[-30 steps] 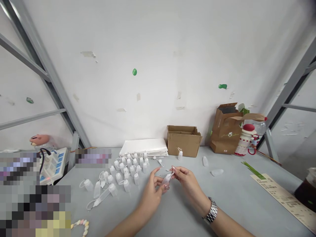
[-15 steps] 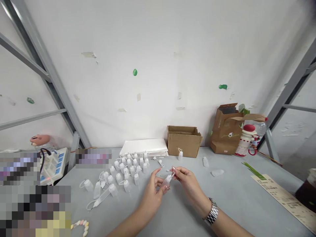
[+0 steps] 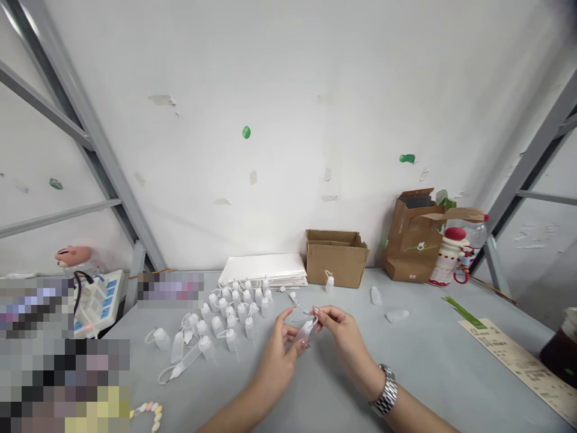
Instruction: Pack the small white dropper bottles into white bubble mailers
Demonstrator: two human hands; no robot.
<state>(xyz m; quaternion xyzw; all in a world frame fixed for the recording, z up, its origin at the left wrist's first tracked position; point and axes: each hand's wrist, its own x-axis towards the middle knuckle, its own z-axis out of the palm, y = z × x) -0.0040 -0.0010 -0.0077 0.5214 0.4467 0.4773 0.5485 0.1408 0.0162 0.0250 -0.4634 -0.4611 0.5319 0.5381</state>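
Observation:
My left hand (image 3: 277, 355) grips a small translucent squeeze bottle (image 3: 303, 332) by its body over the grey table (image 3: 324, 391). My right hand (image 3: 340, 337), with a metal watch on its wrist, pinches the bottle's top end with its fingertips. A cluster of several similar small white bottles (image 3: 234, 304) with tethered caps stands just left of my hands. Some more bottles lie on their sides (image 3: 180, 349) further left.
A brown cardboard box (image 3: 336, 257), a stack of white sheets (image 3: 264, 269) and a paper bag (image 3: 412, 243) sit at the back by the wall. Loose bottles (image 3: 396, 314) lie right of my hands. A printed card (image 3: 518, 361) and a dark cup (image 3: 561, 349) are far right.
Both hands have stayed in nearly the same place on the bottle; only the fingers shifted slightly.

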